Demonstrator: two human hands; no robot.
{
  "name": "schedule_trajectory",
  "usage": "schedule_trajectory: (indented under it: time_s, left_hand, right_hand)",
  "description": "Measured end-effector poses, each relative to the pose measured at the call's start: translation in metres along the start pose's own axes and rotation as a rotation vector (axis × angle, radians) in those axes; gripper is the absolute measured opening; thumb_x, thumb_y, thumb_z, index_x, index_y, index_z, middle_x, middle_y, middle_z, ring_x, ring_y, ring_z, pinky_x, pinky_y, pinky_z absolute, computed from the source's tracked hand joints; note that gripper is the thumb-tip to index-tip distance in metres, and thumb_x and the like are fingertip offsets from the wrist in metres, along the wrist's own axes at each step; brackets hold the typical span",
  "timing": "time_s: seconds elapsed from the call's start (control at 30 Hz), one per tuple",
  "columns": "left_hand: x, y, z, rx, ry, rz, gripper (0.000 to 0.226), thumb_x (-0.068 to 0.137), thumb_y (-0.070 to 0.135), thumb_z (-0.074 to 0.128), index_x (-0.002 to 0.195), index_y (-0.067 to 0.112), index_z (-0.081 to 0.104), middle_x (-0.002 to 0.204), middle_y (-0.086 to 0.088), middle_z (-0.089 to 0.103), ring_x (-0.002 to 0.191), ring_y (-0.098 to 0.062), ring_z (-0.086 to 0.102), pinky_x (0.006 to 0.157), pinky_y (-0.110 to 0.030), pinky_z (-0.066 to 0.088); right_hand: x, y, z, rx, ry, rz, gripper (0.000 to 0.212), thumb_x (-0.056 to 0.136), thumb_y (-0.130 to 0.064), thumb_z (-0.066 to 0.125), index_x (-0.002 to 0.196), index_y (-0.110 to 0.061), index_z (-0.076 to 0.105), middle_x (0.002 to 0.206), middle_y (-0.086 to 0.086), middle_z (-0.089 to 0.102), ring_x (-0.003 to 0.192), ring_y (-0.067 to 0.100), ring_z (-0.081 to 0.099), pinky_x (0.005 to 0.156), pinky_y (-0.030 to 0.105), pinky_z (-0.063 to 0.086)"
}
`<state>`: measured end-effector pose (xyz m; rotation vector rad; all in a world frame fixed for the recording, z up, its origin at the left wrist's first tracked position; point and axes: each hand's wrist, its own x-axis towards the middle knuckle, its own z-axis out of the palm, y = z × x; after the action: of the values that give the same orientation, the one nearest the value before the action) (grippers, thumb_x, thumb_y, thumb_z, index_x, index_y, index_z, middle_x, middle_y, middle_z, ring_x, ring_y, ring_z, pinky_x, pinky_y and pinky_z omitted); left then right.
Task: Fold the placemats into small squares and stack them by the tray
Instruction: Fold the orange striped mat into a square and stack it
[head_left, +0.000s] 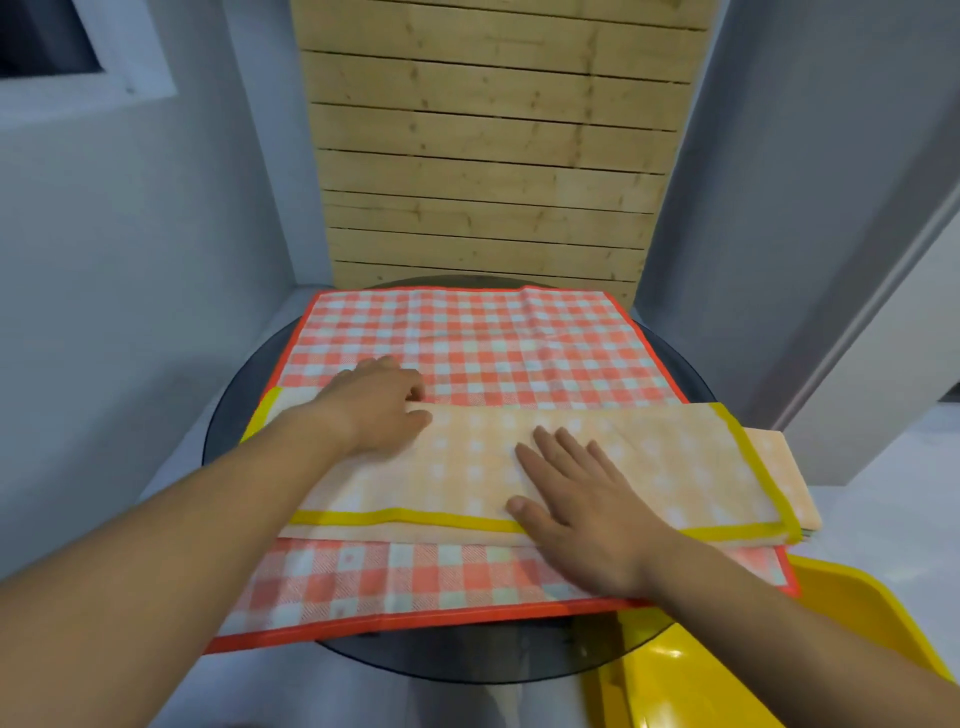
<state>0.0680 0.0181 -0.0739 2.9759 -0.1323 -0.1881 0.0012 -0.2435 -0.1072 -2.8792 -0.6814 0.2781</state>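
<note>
Flat — right hand (582, 514) on yellow placemat (649, 457)

The light is soft and even, a bit cold and blue on the walls (130, 234). Small white shiny spots sit on the yellow tray (675, 657). A faint shadow lies on the table (467, 662) under the near edge of the red placemat (415, 582). Everything is a little fuzzy, and the checks on the orange placemat (623, 457) look washed out. Near the sides, the straight walls lean outward.

No readable text, label, brand, number or sign appears on anything here
</note>
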Motion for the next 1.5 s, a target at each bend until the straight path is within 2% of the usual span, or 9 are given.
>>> schedule_trajectory:
  time_s: [0.07, 0.13, 0.23, 0.33, 0.43, 0.57, 0.73, 1.0, 1.5]
  left_hand:
    - [-0.005, -0.008, 0.006, -0.008, -0.009, 0.071, 0.042, 0.105, 0.046, 0.039, 0.143, 0.031, 0.048, 0.146, 0.004, 0.042, 0.133, -0.021, 0.039, 0.112, -0.038, 0.034]
    - [-0.014, -0.015, 0.019, 0.011, -0.012, 0.092, 0.050, 0.109, 0.040, 0.025, 0.158, 0.030, 0.028, 0.166, 0.005, 0.020, 0.153, -0.019, 0.014, 0.124, -0.037, 0.010]
    - [-0.025, -0.002, 0.031, 0.003, -0.016, 0.090, 0.055, 0.110, 0.032, 0.017, 0.163, 0.023, 0.002, 0.169, 0.004, -0.011, 0.154, -0.013, -0.018, 0.125, -0.040, -0.014]
    - [-0.030, 0.033, 0.037, -0.044, -0.082, 0.164, 0.058, 0.109, 0.034, 0.019, 0.162, 0.020, -0.002, 0.169, 0.003, -0.015, 0.153, -0.012, -0.019, 0.125, -0.044, -0.011]
    - [-0.035, 0.041, 0.045, 0.003, -0.095, 0.163, 0.060, 0.109, 0.039, 0.014, 0.162, 0.019, -0.004, 0.168, 0.003, -0.017, 0.153, -0.012, -0.020, 0.125, -0.045, -0.011]
    - [-0.036, 0.035, 0.050, 0.033, -0.055, 0.170, 0.064, 0.108, 0.043, 0.014, 0.161, 0.016, -0.007, 0.168, 0.002, -0.016, 0.153, -0.009, -0.019, 0.125, -0.041, -0.011]
    - [-0.036, 0.023, 0.050, -0.019, -0.014, 0.044, 0.073, 0.105, 0.054, 0.016, 0.161, 0.014, -0.008, 0.168, 0.001, -0.017, 0.153, -0.010, -0.018, 0.126, -0.036, -0.010]
    - [-0.048, -0.026, 0.043, -0.029, 0.045, -0.235, 0.092, 0.095, 0.074, 0.016, 0.162, 0.015, -0.002, 0.169, 0.000, -0.012, 0.154, -0.011, -0.016, 0.123, -0.048, -0.016]
    - [-0.052, -0.043, 0.040, 0.004, 0.057, -0.364, 0.100, 0.084, 0.088, 0.009, 0.162, 0.026, 0.001, 0.169, -0.003, -0.013, 0.155, -0.017, -0.017, 0.117, -0.059, -0.022]
  right_hand:
    - [-0.001, 0.004, 0.003, -0.057, -0.029, -0.004, 0.072, 0.093, -0.071, 0.003, 0.155, -0.036, -0.013, 0.159, -0.011, -0.028, 0.144, 0.013, -0.032, 0.119, 0.038, -0.018]
    - [0.000, 0.006, 0.007, -0.102, -0.024, 0.000, 0.073, 0.092, -0.072, 0.000, 0.153, -0.036, -0.018, 0.157, -0.011, -0.031, 0.142, 0.013, -0.035, 0.119, 0.039, -0.019]
    - [0.002, 0.002, 0.008, -0.132, -0.032, 0.002, 0.074, 0.092, -0.073, -0.001, 0.153, -0.036, -0.020, 0.157, -0.010, -0.032, 0.142, 0.015, -0.035, 0.118, 0.040, -0.018]
    - [0.003, -0.004, -0.005, -0.126, -0.082, 0.013, 0.071, 0.094, -0.070, 0.006, 0.156, -0.036, -0.006, 0.163, -0.006, -0.019, 0.150, 0.018, -0.021, 0.122, 0.040, -0.009]
    - [0.023, -0.011, -0.023, -0.091, 0.074, -0.056, 0.049, 0.101, -0.051, 0.028, 0.142, -0.026, 0.040, 0.157, 0.001, 0.030, 0.142, 0.020, 0.027, 0.118, 0.029, 0.019]
    - [0.058, -0.024, -0.011, 0.059, 0.075, -0.142, 0.058, 0.104, -0.029, 0.028, 0.158, -0.012, 0.011, 0.166, 0.002, 0.003, 0.152, 0.015, -0.004, 0.113, 0.014, -0.010]
    - [0.064, -0.024, 0.004, -0.055, 0.069, -0.107, 0.059, 0.105, -0.038, 0.015, 0.158, -0.018, 0.000, 0.164, -0.004, -0.010, 0.149, 0.007, -0.014, 0.122, 0.026, -0.007]
    - [0.065, -0.021, 0.005, -0.073, 0.052, -0.093, 0.061, 0.102, -0.045, 0.012, 0.158, -0.023, -0.001, 0.163, -0.010, -0.012, 0.148, 0.003, -0.015, 0.120, 0.024, -0.007]
    - [0.063, -0.020, 0.004, -0.045, 0.065, -0.110, 0.061, 0.103, -0.044, 0.015, 0.158, -0.022, 0.001, 0.164, -0.007, -0.008, 0.149, 0.005, -0.011, 0.121, 0.024, -0.005]
